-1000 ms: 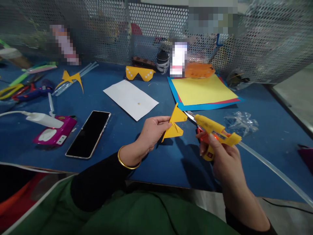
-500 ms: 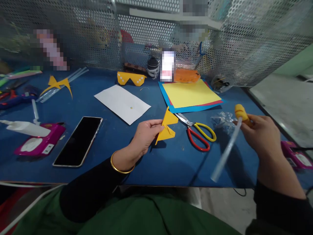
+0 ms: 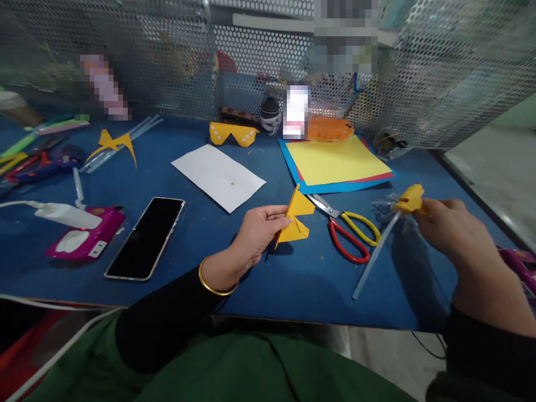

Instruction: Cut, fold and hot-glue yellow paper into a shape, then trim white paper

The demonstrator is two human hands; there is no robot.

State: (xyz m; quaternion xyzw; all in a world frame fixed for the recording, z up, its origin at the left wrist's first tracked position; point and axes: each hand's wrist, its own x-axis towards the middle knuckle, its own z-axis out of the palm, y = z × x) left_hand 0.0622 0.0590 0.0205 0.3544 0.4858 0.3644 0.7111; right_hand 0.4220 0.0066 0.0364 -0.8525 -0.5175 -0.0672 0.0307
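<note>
In the middle of the blue table, my left hand [image 3: 262, 231] pinches a folded yellow paper cutout [image 3: 295, 223], its pointed flaps facing right. On the right, my right hand [image 3: 454, 229] is closed round a yellow hot glue gun [image 3: 410, 198]. A long clear glue stick [image 3: 374, 257] sticks out of its back end and slants down to the left. The gun's nozzle is hidden. Between my hands lie scissors [image 3: 335, 215] with one red and one yellow handle. Crumpled clear plastic [image 3: 385, 207] lies just behind the glue stick.
Behind the scissors are stacked coloured sheets [image 3: 339, 162]. A white sheet [image 3: 220, 176], a yellow paper mask [image 3: 233, 134] and a phone [image 3: 146, 237] lie to the left. Farther left are a magenta power strip [image 3: 90, 234], glue sticks [image 3: 138, 131] and tools [image 3: 46, 167].
My right hand has turned the glue gun, and its glue stick has swung a little to the left. My left hand keeps its hold on the paper. The whole view has shifted slightly.
</note>
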